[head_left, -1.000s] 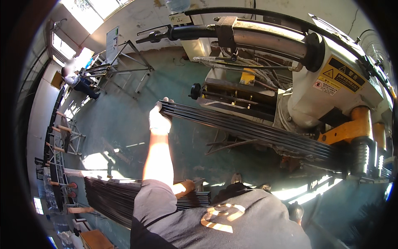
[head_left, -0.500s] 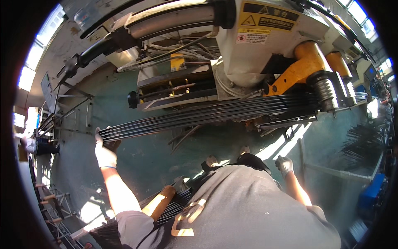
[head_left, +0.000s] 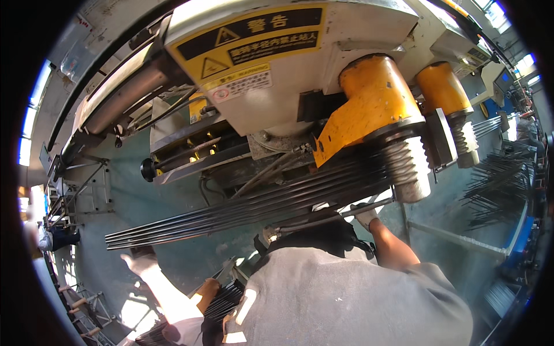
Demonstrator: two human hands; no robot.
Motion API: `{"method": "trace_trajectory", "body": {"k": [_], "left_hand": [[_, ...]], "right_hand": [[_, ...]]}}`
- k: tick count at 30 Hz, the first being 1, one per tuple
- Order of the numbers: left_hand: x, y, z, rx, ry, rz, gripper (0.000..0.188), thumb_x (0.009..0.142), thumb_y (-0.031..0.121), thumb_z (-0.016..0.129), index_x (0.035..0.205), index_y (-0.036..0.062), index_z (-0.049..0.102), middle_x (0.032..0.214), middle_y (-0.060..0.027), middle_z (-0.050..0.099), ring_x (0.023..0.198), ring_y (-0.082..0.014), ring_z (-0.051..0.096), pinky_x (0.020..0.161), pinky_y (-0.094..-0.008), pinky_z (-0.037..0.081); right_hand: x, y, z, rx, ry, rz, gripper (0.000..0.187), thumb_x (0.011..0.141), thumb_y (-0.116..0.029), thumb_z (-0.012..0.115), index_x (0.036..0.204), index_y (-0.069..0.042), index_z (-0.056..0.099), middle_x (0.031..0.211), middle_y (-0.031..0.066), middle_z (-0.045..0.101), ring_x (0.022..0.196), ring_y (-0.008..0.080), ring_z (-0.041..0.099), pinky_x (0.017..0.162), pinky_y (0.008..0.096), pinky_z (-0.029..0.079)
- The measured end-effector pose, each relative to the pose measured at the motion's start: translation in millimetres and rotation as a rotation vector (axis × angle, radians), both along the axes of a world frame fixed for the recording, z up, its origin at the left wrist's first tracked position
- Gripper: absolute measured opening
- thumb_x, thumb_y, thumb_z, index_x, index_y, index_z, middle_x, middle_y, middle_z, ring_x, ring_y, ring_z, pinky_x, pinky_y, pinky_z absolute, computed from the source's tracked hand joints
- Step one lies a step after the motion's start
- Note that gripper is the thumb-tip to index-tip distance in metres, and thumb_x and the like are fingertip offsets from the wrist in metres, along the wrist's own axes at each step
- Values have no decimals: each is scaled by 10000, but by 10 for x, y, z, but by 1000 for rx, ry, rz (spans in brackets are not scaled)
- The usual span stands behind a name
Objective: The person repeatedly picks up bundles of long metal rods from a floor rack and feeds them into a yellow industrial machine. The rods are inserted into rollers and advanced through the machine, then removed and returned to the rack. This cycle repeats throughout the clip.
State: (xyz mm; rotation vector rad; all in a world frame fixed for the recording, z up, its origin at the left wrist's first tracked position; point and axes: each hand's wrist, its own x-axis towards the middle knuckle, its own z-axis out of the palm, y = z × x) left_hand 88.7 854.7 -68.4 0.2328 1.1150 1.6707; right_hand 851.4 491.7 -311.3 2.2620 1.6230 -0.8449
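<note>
A bundle of several long dark metal tubes [head_left: 231, 215] slants from the machine down to the left, its cut ends bare. Just below those ends is my left hand [head_left: 141, 263], in a pale glove with dark fingers. Its thumb stands apart, and I see no tube wrapped in it. My right hand [head_left: 366, 217], also gloved, is at a thin metal bar [head_left: 352, 212] below the orange arm [head_left: 378, 95]. Its fingers are partly hidden there, so whether they grip the bar is unclear. Beneath the orange arm, a ribbed spindle [head_left: 408, 168] stands by the tubes' right end.
The machine's white head [head_left: 277, 104] with warning labels looms in front. A second orange arm [head_left: 443, 86] is on its right. Dark rods [head_left: 499, 187] lie heaped at the far right, beyond a floor rail [head_left: 456, 236]. More tubes [head_left: 222, 305] rest beside me on the left.
My view has moved closer to the machine. My left hand has come off the tube ends and sits below them. My right hand has moved from my side up to the metal bar.
</note>
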Motion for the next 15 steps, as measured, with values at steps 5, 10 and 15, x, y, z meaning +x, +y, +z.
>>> {"method": "trace_trajectory", "body": {"k": [5, 10, 15], "left_hand": [[982, -696, -790, 111, 363, -297, 515, 1167, 453, 477, 1382, 46, 708, 1436, -159, 742, 1292, -353, 694, 1185, -564, 515], [2158, -1175, -983, -71, -248, -485, 456, 1165, 366, 485, 1370, 52, 745, 1438, -135, 764, 1361, -344, 682, 1249, -516, 465], [3073, -1281, -190, -55, 780, -572, 298, 1074, 146, 652, 1246, -73, 759, 1260, -205, 803, 1115, -272, 783, 928, -432, 632]], "right_hand": [[995, -81, 396, -114, 105, -205, 343, 1081, -291, 637, 1237, -40, 812, 1247, 187, 829, 1146, 392, 774, 973, 523, 597], [1396, -399, 505, -211, 153, -324, 343, 1081, -294, 645, 1233, -36, 814, 1228, 185, 832, 1132, 382, 778, 963, 515, 596], [1227, 17, 292, -147, 215, -330, 344, 1081, -296, 653, 1229, -31, 815, 1209, 183, 836, 1118, 373, 781, 953, 506, 596]]}}
